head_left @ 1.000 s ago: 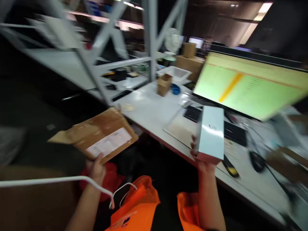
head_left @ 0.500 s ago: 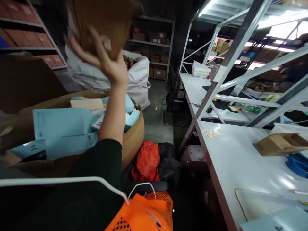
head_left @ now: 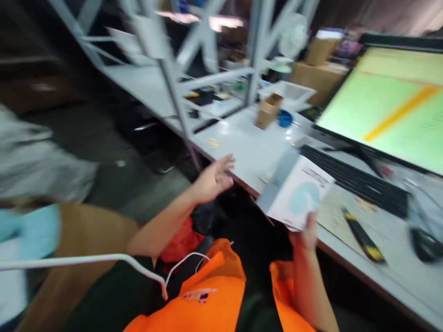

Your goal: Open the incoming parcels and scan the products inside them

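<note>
My right hand (head_left: 305, 230) grips the near corner of a white box (head_left: 298, 192) with a pale blue round print on its face and a blue-grey side. The box is tilted above the front edge of the white table (head_left: 238, 138). To the left, my left hand (head_left: 213, 179) hangs in the air by the table edge, fingers stretched forward and nothing in them. Beyond the box is a black keyboard (head_left: 360, 180). A yellow and black box cutter (head_left: 363, 235) lies to the right of my right hand.
A monitor (head_left: 391, 101) and a mouse (head_left: 427, 244) stand at the right. A small brown carton (head_left: 269, 110) and a blue tape roll (head_left: 284, 118) sit farther back. Metal frame posts (head_left: 173, 83) rise from the table. A large brown carton (head_left: 90, 240) holding light blue boxes is at lower left.
The view has swung right, from the carton of blue boxes to the table. My left hand, raised with a brown box before, is now lowered without it. My right hand and the white box have appeared.
</note>
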Action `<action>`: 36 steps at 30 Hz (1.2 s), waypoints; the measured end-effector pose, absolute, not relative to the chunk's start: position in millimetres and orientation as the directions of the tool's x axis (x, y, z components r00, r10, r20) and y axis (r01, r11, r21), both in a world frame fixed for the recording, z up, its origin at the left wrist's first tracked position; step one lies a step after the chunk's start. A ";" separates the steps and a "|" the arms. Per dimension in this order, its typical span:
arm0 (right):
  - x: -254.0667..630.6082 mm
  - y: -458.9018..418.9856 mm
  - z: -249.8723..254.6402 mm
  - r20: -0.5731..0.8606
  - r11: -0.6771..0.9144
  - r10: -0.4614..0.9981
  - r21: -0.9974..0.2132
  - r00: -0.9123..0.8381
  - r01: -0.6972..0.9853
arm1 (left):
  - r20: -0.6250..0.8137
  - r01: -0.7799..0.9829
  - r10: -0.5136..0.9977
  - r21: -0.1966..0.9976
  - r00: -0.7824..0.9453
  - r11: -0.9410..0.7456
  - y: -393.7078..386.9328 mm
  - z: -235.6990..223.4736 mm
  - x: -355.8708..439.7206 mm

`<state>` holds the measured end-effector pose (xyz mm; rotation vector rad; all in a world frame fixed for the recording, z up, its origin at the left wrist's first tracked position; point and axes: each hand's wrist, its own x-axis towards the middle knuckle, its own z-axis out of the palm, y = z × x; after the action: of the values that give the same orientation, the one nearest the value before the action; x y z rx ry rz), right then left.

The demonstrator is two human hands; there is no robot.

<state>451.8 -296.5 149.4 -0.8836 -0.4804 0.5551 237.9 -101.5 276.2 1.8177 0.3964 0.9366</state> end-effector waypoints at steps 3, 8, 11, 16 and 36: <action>462.1 -351.2 137.4 0.236 0.375 0.422 -0.925 0.875 0.069 | 0.129 -0.259 0.422 0.928 0.898 0.268 -174.3 192.8 325.9; 545.2 -487.8 145.0 0.466 -0.293 0.248 -0.799 0.849 0.525 | -0.132 -0.096 0.271 0.720 0.954 0.687 -212.0 157.5 392.7; 604.0 -592.9 154.2 0.405 -0.724 -0.218 -0.677 0.888 0.131 | -0.228 -0.010 0.172 0.575 0.958 0.818 -215.8 158.3 412.2; 677.7 -668.3 163.4 -0.070 -0.696 -0.406 -0.623 0.911 -0.358 | -0.276 0.101 0.036 0.468 0.960 0.878 -222.2 156.9 434.8; 504.7 -514.4 205.3 0.011 0.233 0.704 -0.948 0.710 -0.216 | -0.238 0.243 -0.127 0.560 0.963 0.792 -228.0 156.7 434.9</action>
<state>504.7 -514.4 205.3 -1.1760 -0.4948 0.6679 434.9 -228.0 156.7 0.6268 0.1921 -0.2006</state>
